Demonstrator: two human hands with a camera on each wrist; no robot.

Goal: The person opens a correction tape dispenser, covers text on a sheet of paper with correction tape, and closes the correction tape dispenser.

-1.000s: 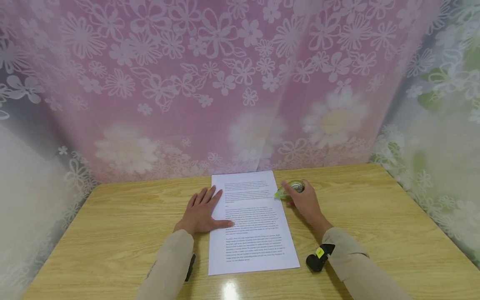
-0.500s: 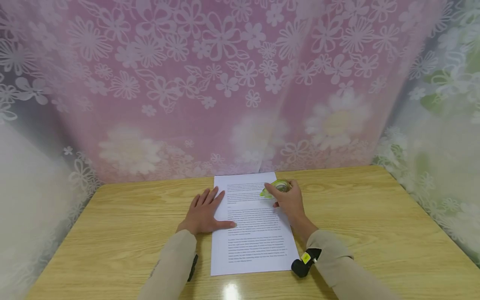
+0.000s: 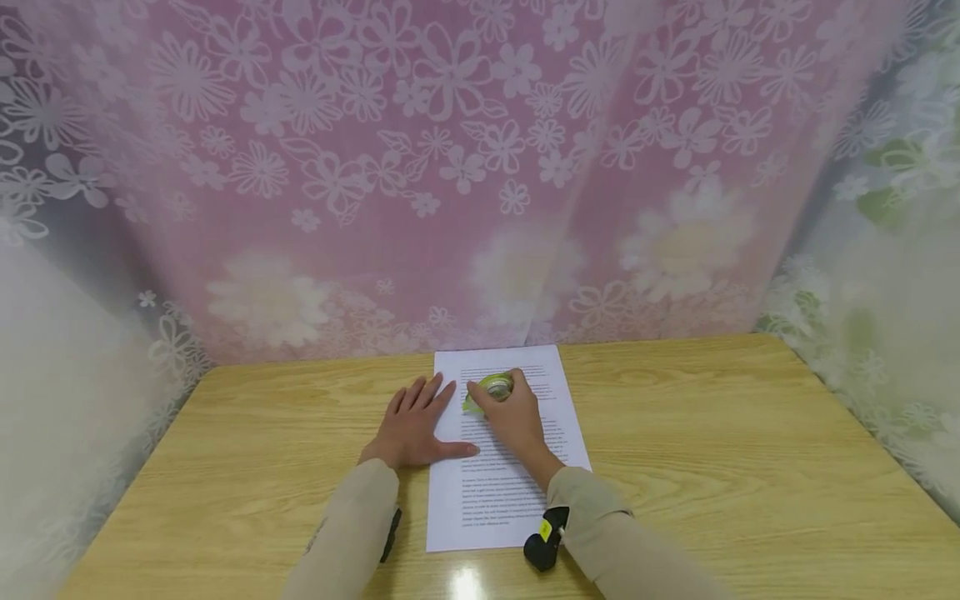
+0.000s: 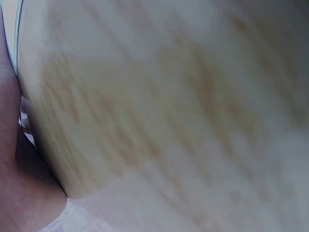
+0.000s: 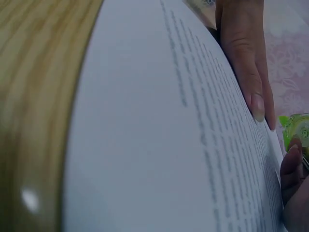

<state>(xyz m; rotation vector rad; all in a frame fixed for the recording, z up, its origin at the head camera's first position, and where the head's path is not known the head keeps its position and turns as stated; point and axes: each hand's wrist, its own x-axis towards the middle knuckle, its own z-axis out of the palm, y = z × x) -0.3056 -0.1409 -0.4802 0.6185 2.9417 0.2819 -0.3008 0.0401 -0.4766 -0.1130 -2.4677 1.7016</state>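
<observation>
A white printed sheet [image 3: 444,508] lies on the wooden table. My left hand [image 3: 411,435] rests palm down over its left edge, fingers spread and thumb reaching onto the text. Between thumb and fingers, my right hand [image 3: 516,423] grips a green, see-through correction tape dispenser [image 3: 498,385]. The dispenser's tip points left, close over the left ends of the upper text lines. In the right wrist view the dispenser [image 5: 300,128] shows at the right edge, with the left hand [image 5: 244,63] on the paper [image 5: 130,145]. Only part of the left hand [image 4: 24,193] shows in the left wrist view.
The wood-grain table [image 3: 705,450] reaches out on both sides of the sheet. A pink floral curtain [image 3: 390,250] hangs along its back edge, with pale patterned fabric at either side. A black wrist camera [image 3: 546,537] overlaps the sheet's lower right corner.
My right hand has carried the correction tape dispenser leftward, from the sheet's right edge to the left ends of its lines. The left hand has stayed in place on the paper.
</observation>
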